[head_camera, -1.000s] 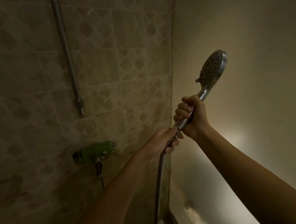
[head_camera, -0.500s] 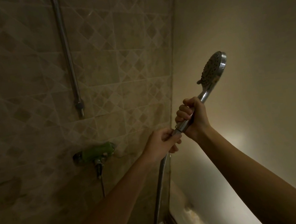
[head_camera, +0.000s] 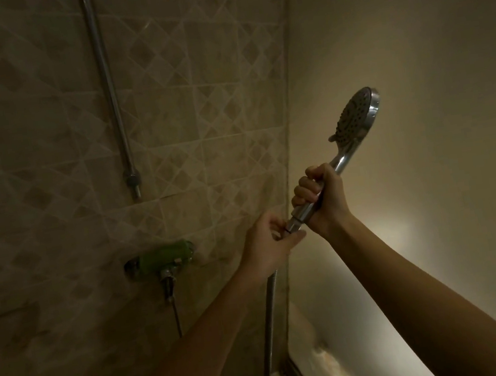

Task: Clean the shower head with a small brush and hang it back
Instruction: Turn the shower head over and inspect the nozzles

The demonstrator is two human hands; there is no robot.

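A chrome shower head (head_camera: 354, 117) is raised at the right of the dim shower corner, its spray face turned left toward the tiled wall. My right hand (head_camera: 323, 198) is shut around its handle. Just below, my left hand (head_camera: 268, 243) pinches the nut where the metal hose (head_camera: 269, 320) joins the handle. The hose hangs down from there to the floor. No brush is in view.
A vertical chrome rail (head_camera: 110, 95) runs down the tiled wall at the upper left, ending in a bracket (head_camera: 132, 179). A green mixer valve (head_camera: 163, 257) sits on the wall below it. A plain wall fills the right side.
The shower head and both hands have sunk slightly. My left hand has shifted its fingers on the hose nut at the bottom of the handle.
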